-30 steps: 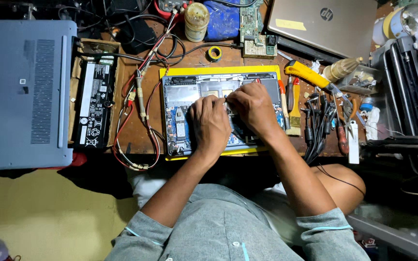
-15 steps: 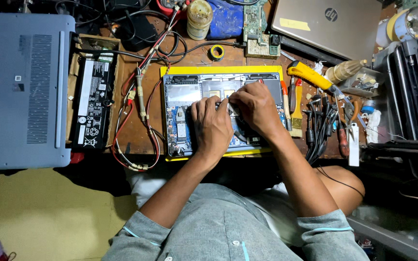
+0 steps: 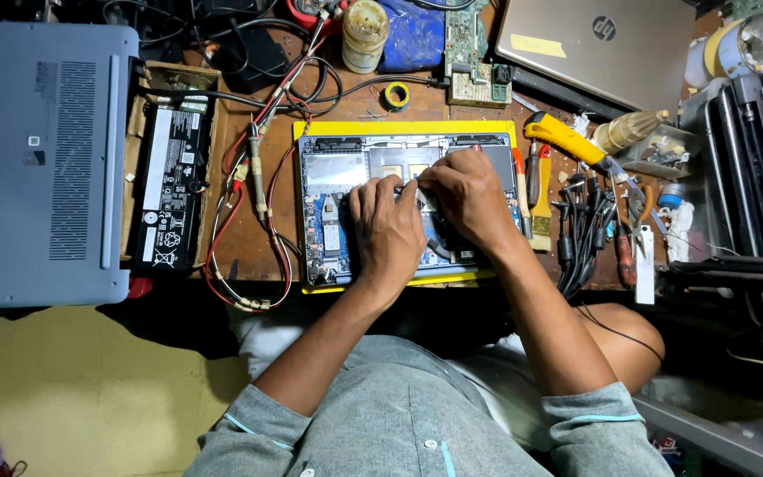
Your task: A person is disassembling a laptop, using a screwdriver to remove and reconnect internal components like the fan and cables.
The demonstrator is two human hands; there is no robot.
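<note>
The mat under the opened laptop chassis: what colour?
Yellow mat, its edges showing around the grey opened laptop chassis; the head view shows it.

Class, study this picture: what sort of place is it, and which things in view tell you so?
Most likely an electronics repair bench. Both hands, left hand and right hand, rest on an opened grey laptop base on a yellow mat; a black flat battery pack and bare green circuit board lie nearby.

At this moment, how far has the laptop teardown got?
Done: the grey bottom cover lies off to one side and the black battery pack sits on the desk. In hand: left hand and right hand work together inside the open laptop chassis on the yellow mat. Left: the board is still in the chassis.
</note>
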